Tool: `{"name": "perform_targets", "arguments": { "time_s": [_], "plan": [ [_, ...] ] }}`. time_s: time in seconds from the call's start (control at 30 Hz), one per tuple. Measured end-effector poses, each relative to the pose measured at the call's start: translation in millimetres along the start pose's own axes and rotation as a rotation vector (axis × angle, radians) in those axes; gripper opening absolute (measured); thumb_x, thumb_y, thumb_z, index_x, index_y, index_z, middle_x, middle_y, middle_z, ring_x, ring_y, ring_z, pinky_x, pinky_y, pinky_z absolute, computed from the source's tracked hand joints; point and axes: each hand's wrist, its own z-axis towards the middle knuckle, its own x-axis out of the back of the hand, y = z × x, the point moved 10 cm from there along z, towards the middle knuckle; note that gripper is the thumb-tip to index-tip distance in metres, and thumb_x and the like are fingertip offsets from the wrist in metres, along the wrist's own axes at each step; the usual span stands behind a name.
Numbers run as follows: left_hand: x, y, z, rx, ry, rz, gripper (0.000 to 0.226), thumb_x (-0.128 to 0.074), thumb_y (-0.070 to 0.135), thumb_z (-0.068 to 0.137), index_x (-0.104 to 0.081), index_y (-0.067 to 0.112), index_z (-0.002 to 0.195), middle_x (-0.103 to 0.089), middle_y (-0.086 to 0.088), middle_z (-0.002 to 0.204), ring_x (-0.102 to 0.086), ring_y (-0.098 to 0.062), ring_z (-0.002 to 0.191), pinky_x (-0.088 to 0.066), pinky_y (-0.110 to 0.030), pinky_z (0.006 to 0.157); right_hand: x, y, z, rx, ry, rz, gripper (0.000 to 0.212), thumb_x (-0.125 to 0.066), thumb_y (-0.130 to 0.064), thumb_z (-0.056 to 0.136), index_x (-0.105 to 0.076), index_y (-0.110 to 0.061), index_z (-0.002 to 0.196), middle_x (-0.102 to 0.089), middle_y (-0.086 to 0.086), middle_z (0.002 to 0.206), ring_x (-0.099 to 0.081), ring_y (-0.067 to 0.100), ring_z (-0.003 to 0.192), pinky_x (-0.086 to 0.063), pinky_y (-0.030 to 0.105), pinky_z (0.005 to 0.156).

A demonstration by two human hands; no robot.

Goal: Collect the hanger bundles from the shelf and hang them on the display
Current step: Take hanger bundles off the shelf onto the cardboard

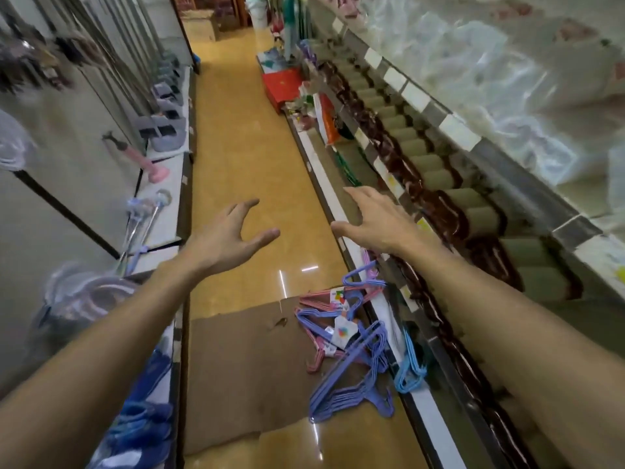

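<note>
Fingers (248, 204) spread, empty, purple, pink, blue hanger bundles (351, 343) heaped on cardboard (236, 360)

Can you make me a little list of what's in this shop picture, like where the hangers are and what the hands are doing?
place: shop aisle with a yellow floor
hangers: hanger bundles, purple, pink and blue, piled on the floor by the right shelf
under them: flat cardboard
left hand: open, holding nothing
right hand: open, holding nothing
shelf on right: rolls in a row
</note>
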Motion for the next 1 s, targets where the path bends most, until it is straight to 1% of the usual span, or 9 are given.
{"name": "perform_targets", "arguments": {
  "time_s": [0.13,0.23,0.37,0.53,0.67,0.8,0.87,0.93,1.0],
  "plan": [
    [-75,-33,25,0.005,-0.040,-0.122,0.091,-0.047,0.077,0.078,-0.028,0.027,0.153,-0.033,-0.001,0.158,-0.045,-0.024,0.135,-0.042,-0.042,0.107,-71,37,21,-0.030,-0.008,0.020,0.082,-0.055,-0.065,0.089,-0.024,-0.029,0.156,-0.027,-0.001,0.161,-0.034,0.026,0.143,-0.033,0.053,0.114],
    [-142,-55,36,-0.009,-0.062,-0.125,0.094,-0.045,0.078,0.076,-0.029,0.026,0.153,-0.034,-0.002,0.157,-0.044,-0.024,0.136,-0.043,-0.047,0.107,-136,68,32,-0.072,0.004,0.045,0.084,-0.054,-0.069,0.087,-0.024,-0.030,0.155,-0.027,-0.002,0.161,-0.037,0.026,0.141,-0.036,0.056,0.112],
    [-238,-93,56,-0.027,-0.064,-0.107,0.098,-0.043,0.079,0.073,-0.030,0.024,0.153,-0.036,-0.004,0.156,-0.043,-0.025,0.137,-0.043,-0.049,0.107,-232,112,40,-0.095,0.009,0.055,0.086,-0.056,-0.067,0.086,-0.024,-0.028,0.155,-0.026,0.000,0.161,-0.034,0.026,0.143,-0.035,0.053,0.114],
    [-369,-142,75,-0.033,-0.024,-0.104,0.086,-0.051,0.072,0.082,-0.030,0.026,0.152,-0.039,-0.004,0.154,-0.049,-0.024,0.129,-0.047,-0.040,0.097,-350,169,41,-0.118,0.026,0.122,0.086,-0.060,-0.065,0.086,-0.027,-0.025,0.155,-0.028,0.005,0.161,-0.034,0.026,0.144,-0.033,0.048,0.116],
    [-462,-165,77,-0.074,0.008,-0.118,0.079,-0.054,0.065,0.087,-0.032,0.025,0.151,-0.042,-0.005,0.151,-0.052,-0.023,0.125,-0.048,-0.035,0.089,-439,205,34,-0.139,0.051,0.145,0.082,-0.061,-0.062,0.086,-0.032,-0.024,0.153,-0.032,0.004,0.158,-0.039,0.025,0.140,-0.038,0.048,0.112],
    [-542,-178,75,-0.143,0.023,-0.093,0.070,-0.059,0.052,0.091,-0.035,0.022,0.150,-0.044,-0.006,0.150,-0.054,-0.022,0.123,-0.048,-0.030,0.084,-513,233,28,-0.132,0.108,0.137,0.075,-0.061,-0.061,0.087,-0.042,-0.022,0.148,-0.043,0.005,0.150,-0.048,0.023,0.131,-0.042,0.047,0.108],
    [-575,-182,72,-0.185,0.025,-0.072,0.068,-0.060,0.048,0.091,-0.036,0.022,0.149,-0.045,-0.006,0.149,-0.054,-0.022,0.121,-0.049,-0.031,0.084,-542,247,22,-0.134,0.138,0.138,0.066,-0.062,-0.059,0.087,-0.050,-0.021,0.140,-0.051,0.002,0.140,-0.051,0.022,0.125,-0.045,0.040,0.102],
    [-606,-188,68,-0.204,0.017,-0.052,0.066,-0.060,0.046,0.092,-0.037,0.022,0.149,-0.045,-0.006,0.149,-0.054,-0.021,0.120,-0.050,-0.032,0.085,-568,260,13,-0.136,0.149,0.129,0.056,-0.062,-0.056,0.088,-0.056,-0.023,0.133,-0.054,0.002,0.133,-0.054,0.020,0.119,-0.045,0.035,0.096],
    [-631,-197,64,-0.216,0.010,-0.041,0.064,-0.061,0.045,0.093,-0.038,0.023,0.148,-0.045,-0.006,0.148,-0.054,-0.021,0.121,-0.051,-0.032,0.085,-591,272,5,-0.124,0.135,0.106,0.054,-0.062,-0.058,0.086,-0.059,-0.025,0.128,-0.058,0.001,0.129,-0.057,0.020,0.115,-0.048,0.037,0.096]
  ]
}}
